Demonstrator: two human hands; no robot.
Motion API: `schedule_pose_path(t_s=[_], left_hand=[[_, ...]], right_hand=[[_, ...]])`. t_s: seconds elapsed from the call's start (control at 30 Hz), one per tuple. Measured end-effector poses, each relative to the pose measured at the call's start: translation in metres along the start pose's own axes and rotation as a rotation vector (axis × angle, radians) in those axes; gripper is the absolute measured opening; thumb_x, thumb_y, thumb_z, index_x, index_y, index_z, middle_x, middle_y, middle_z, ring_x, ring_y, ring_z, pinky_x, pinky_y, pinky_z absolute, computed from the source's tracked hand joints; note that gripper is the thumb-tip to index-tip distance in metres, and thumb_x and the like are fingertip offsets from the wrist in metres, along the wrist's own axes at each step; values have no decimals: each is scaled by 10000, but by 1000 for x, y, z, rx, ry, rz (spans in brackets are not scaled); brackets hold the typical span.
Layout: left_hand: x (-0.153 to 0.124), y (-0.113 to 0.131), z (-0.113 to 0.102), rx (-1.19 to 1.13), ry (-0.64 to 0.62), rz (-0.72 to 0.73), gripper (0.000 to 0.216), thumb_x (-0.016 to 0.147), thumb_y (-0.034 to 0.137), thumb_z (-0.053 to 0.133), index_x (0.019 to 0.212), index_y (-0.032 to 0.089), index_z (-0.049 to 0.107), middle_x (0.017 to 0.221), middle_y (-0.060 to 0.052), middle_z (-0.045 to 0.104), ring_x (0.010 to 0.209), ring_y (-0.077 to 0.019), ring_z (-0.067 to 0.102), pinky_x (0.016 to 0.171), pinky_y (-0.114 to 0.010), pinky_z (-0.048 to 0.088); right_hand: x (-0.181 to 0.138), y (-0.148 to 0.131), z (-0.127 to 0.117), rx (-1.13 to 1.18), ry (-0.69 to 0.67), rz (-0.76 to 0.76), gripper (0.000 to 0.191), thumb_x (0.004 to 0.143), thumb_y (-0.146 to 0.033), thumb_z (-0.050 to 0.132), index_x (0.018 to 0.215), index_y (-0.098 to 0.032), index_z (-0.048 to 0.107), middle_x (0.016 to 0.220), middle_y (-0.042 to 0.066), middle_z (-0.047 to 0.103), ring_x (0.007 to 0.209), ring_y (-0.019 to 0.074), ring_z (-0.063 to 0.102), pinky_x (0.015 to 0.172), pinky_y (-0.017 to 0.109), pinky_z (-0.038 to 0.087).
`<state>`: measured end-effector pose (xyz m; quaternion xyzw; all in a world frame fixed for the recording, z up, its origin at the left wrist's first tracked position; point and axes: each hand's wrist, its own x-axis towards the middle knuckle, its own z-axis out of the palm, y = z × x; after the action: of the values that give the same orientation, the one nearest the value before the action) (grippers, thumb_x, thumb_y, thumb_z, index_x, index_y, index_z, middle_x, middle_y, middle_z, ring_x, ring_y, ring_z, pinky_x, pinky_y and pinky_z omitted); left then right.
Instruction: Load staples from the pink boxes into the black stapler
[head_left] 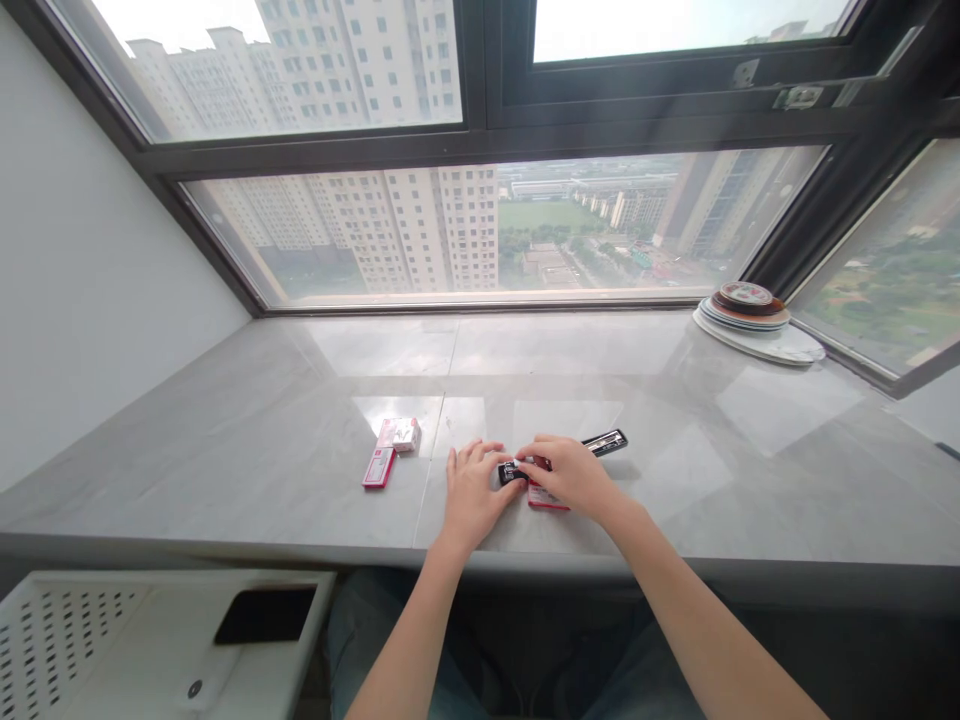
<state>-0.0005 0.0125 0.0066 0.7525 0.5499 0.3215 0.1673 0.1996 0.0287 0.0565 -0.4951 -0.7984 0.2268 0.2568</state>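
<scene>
Black stapler [604,442], by its look, lies on the table [637,520] between the two hands, near the front edge. Looks opened out: metal channel showing on the right end, printed black part on the left, middle covered by fingers.

Left hand [474,492]: thumb and index clamped on the left end, other fingers spread. Right hand [574,475]: thumb and fingertips bunched by the same end. A small pale spot shows there; can't tell whether they're pinched on a piece or just touching the stapler. Red-edged box [549,504] under the right hand, partly hidden.

Step in hand, my read: two-handed fine work at the left end, left bracing, right doing the detail. Next move would call for a steady left grip and small right fingertip motion, without dragging the box below.

Edges: front edge is close on the near side, a drop for anything knocked that way. Red box [379,468] and small white box [406,434] sit left, apart from the hands. Bare table beyond, up to the window frame [480,308]. Right side open too; stacked discs [750,312] well apart in the far right corner.
</scene>
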Motion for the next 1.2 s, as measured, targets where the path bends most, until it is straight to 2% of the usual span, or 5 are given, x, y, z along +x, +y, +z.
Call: schedule_pose_path(t_s=[0.53,0.67,0.83,1.07,1.2], left_hand=[[1,-2,-2,23,-7,-10,246,874,403,758,1109,354,706,1358,14,630,1436,-280,412,1267,-559,114],[1,-1,-2,19,-13,-13,235,876,396,755,1099,342,708,1366,4,623,1433,-287,414,1260,-561,127],[2,-1,-3,23,-10,-6,233,885,416,747,1103,342,708,1359,4,629,1429,-284,415,1255,-552,137],[3,-2,-2,5,-11,-8,240,874,384,760,1107,350,715,1357,7,628,1428,-286,415,1242,-541,181],[5,-2,-3,-6,-8,-13,249,855,400,780,1095,362,726,1337,12,634,1407,-293,427,1220,-539,234]], right_hand=[[-9,2,6,-40,64,36,233,976,-405,610,1108,-304,774,753,-7,638,693,167,582,669,274,379],[-15,-3,0,-84,119,166,230,958,-420,604,922,-248,753,683,-4,629,651,169,562,605,280,322],[-28,-12,8,165,13,200,275,941,-446,602,1078,-240,723,646,-21,600,629,168,558,604,267,349],[-67,59,-14,422,114,618,547,871,-692,617,1047,-183,713,562,-50,477,485,114,367,472,254,243],[-55,73,-31,565,205,554,642,799,-687,713,1213,-198,675,756,-5,625,504,90,349,464,248,250]])
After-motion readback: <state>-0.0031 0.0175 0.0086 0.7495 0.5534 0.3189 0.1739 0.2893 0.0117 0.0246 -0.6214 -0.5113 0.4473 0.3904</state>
